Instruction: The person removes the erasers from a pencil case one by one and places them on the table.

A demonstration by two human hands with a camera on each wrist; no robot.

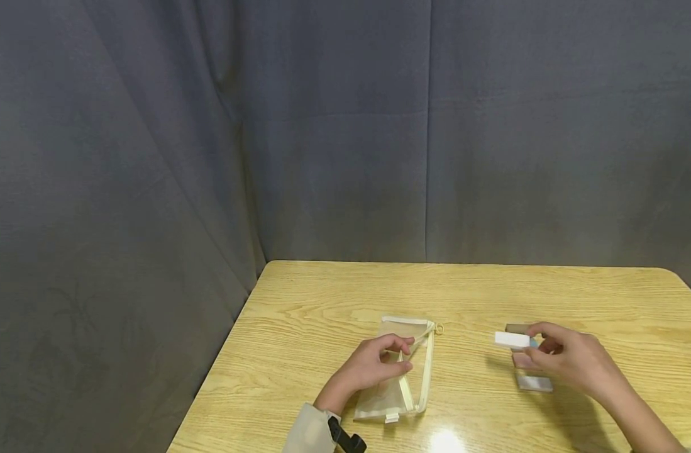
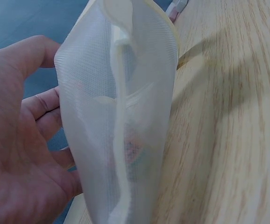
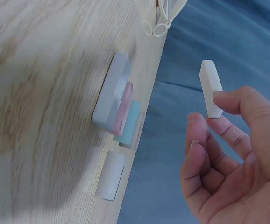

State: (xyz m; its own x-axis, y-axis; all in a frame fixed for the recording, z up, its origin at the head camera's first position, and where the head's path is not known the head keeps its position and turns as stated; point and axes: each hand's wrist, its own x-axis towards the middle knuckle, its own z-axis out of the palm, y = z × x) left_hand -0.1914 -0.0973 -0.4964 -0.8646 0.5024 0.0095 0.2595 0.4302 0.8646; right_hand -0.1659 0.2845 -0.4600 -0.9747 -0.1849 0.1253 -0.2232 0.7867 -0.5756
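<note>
A pale translucent mesh zipper pouch (image 1: 379, 402) with cream trim lies on the wooden table. My left hand (image 1: 373, 362) is at its left side, with a gap between thumb and index finger. In the left wrist view, the fingertips of that hand pass behind the pouch (image 2: 93, 154). Faint red and green show through its mesh. My right hand (image 1: 574, 358) pinches a white eraser (image 3: 210, 88) between thumb and fingers, raised above the table. Beneath it a row of similar blocks includes a pink one (image 3: 124, 109), a light blue one (image 3: 130, 122) and a white one (image 1: 534, 383).
A grey-white block (image 3: 111, 93) and a beige block (image 3: 139, 130) belong to the row. A ring-shaped zipper pull (image 1: 440, 329) sticks out from the pouch's far corner. Dark curtains (image 1: 345, 126) hang behind and left of the table (image 1: 469, 289).
</note>
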